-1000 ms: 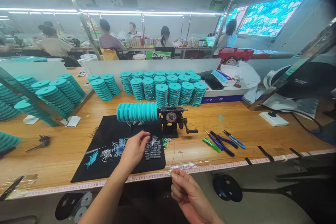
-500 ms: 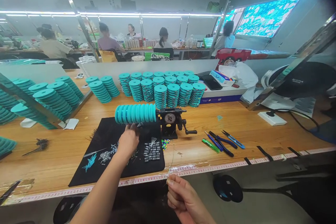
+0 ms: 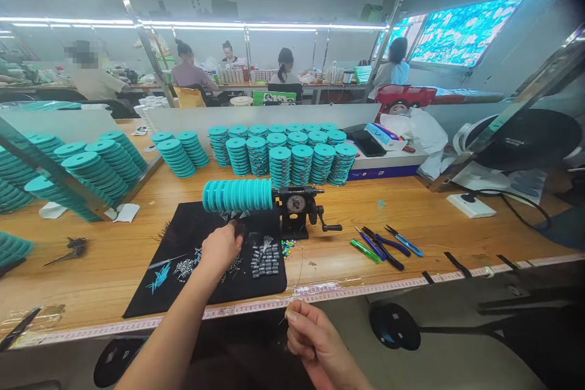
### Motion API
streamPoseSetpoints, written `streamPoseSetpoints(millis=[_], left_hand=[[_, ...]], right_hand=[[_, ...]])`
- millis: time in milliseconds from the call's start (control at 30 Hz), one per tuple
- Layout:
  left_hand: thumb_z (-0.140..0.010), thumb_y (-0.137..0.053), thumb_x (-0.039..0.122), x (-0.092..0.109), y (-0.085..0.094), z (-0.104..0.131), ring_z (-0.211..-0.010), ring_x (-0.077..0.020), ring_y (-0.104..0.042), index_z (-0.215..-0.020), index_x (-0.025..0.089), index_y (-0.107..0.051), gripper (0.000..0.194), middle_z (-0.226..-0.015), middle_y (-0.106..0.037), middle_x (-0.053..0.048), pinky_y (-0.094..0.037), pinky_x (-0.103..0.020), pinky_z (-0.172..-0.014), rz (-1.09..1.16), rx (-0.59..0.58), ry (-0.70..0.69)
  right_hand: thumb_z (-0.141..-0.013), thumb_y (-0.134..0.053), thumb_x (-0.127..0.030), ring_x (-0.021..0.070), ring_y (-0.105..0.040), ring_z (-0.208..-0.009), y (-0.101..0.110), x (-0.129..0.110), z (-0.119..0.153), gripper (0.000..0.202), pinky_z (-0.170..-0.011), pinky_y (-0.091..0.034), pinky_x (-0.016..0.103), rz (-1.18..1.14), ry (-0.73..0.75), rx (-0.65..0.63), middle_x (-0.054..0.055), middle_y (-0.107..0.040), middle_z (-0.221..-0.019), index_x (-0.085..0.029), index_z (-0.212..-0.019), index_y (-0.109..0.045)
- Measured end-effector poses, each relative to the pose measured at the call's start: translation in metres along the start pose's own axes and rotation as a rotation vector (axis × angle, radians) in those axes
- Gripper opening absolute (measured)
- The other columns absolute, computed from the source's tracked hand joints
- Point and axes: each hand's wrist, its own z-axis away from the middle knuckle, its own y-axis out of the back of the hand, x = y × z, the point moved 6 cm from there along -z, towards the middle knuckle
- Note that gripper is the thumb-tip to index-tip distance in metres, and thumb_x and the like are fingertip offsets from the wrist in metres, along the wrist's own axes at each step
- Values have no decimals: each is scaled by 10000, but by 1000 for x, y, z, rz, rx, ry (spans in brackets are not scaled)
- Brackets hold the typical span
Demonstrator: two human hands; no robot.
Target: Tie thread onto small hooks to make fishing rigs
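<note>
My left hand (image 3: 222,247) reaches over the black mat (image 3: 155,292), its fingers bent down among small dark parts under a row of teal spools (image 3: 237,195). Its fingertips look drawn together, but what they hold is hidden. The spools sit on the shaft of a black hand-cranked winder (image 3: 294,210). In front of the table edge, my right hand (image 3: 315,338) is closed in a pinch on a thin line, whose short end shows at the fingertips. Grey cylindrical weights (image 3: 265,263), silvery metal bits (image 3: 184,269) and teal slivers (image 3: 159,279) lie on the mat.
Stacks of teal spools (image 3: 301,164) stand behind the winder, with more (image 3: 94,170) at left. Pliers (image 3: 388,250), blue snips (image 3: 404,241) and a green tool (image 3: 364,251) lie at right. A measuring tape (image 3: 365,287) runs along the front edge. Other people sit farther back.
My left hand has shifted slightly left, its fingers lower and more bunched. My right hand has moved slightly left and up, still pinching. The camera view has shifted a little.
</note>
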Motion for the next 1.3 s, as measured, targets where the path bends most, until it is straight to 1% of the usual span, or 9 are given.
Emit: streamPoseSetpoints(millis=[300, 433, 633, 767, 833, 967, 1067, 1167, 1300], left_hand=[[-855, -494, 404, -6, 1, -1, -891, -408, -687, -960, 158, -661, 315, -858, -732, -207, -483, -444, -713, 150, 1, 54], [-903, -412, 456, -4, 8, 5, -849, -330, -682, -916, 159, -601, 352, -815, -707, -154, -478, -378, -698, 370, 9, 2], [-913, -409, 442, 1, -5, 36, -499, -155, -560, -1073, 207, -469, 290, -732, -659, 8, -435, -261, -500, 785, -79, -84], [-872, -511, 497, -4, -10, 49, -451, -101, -441, -778, 208, -480, 305, -656, -590, 27, -335, -218, -449, 960, -121, -47], [-865, -531, 517, 2, -9, 60, -448, -86, -391, -727, 198, -498, 349, -614, -541, 42, -295, -207, -439, 1047, -182, -57], [-857, -567, 531, 23, -17, 104, -541, -100, -469, -849, 182, -596, 350, -663, -574, 25, -380, -198, -511, 1245, -352, -52], [-775, -694, 513, 30, -35, 139, -748, -148, -568, -935, 191, -670, 361, -835, -672, -24, -462, -227, -697, 1457, -449, 103], [-692, -742, 564, 29, -44, 158, -728, -172, -564, -813, 173, -717, 410, -779, -690, -40, -464, -247, -702, 1472, -370, 203], [-672, -734, 582, 31, -37, 163, -780, -230, -595, -707, 163, -717, 421, -760, -695, -68, -473, -300, -763, 1418, -300, 156]], right_hand=[[-794, -756, -336, 69, -117, -490, -1, 0, 3, 263, -528, -126, 256, 6, -6, -4, -111, -252, -533, -151, -768, -570], [-749, -795, -367, 71, -126, -499, 0, -1, 2, 313, -523, -125, 255, 6, -12, 6, -105, -272, -547, -153, -757, -566], [-746, -795, -391, 78, -147, -510, 1, -7, 3, 326, -524, -152, 250, 35, 22, 61, -100, -292, -551, -159, -763, -566], [-780, -763, -395, 84, -133, -515, -4, -8, 0, 323, -519, -151, 252, 67, 26, 37, -101, -272, -540, -168, -729, -539], [-782, -758, -419, 87, -128, -521, -3, -8, -2, 335, -512, -145, 251, 99, 43, 36, -99, -270, -550, -169, -736, -539], [-805, -735, -452, 96, -235, -581, 2, -13, 1, 336, -543, -208, 233, 243, 163, 108, -63, -364, -629, -158, -796, -571], [-826, -707, -469, 103, -284, -617, 2, -17, 4, 339, -568, -239, 230, 364, 234, 131, -48, -400, -662, -155, -799, -583], [-820, -699, -492, 101, -281, -605, -1, -18, 4, 359, -552, -238, 227, 458, 250, 135, -53, -388, -644, -151, -783, -595], [-804, -699, -517, 93, -262, -558, -6, -17, 1, 381, -506, -209, 224, 538, 240, 119, -63, -371, -593, -143, -796, -632]])
